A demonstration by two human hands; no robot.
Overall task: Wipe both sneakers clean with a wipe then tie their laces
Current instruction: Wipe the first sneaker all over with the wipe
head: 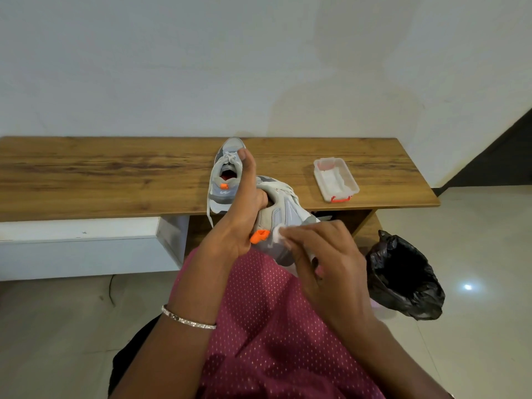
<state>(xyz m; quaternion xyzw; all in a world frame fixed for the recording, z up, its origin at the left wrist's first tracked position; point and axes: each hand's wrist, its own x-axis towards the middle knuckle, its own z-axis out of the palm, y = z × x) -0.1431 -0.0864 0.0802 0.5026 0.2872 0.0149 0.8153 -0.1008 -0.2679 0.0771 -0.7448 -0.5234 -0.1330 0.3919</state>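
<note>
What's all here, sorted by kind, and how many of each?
Sneakers: 2 (bench sneaker, held sneaker)
Wipe: 1, pinched in the right hand
Wipe box: 1
Bag-lined bin: 1
Bench: 1
Total: 6

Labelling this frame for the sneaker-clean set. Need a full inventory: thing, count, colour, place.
brown wooden bench top: 1, brown, along the wall
grey-and-white laced sneaker: 1, orange heel tab, on the bench, centre
matching grey-and-white sneaker: 1, orange heel tab, held in front of the bench
crumpled white wipe: 1, white, against the held sneaker
clear plastic wipe box: 1, orange latch, on the bench, right
black bin bag: 1, black, floor, right
silver bracelet: 1, left wrist
pink dotted garment: 1, lap
left hand: grip on held sneaker
right hand: pinches wipe
</note>
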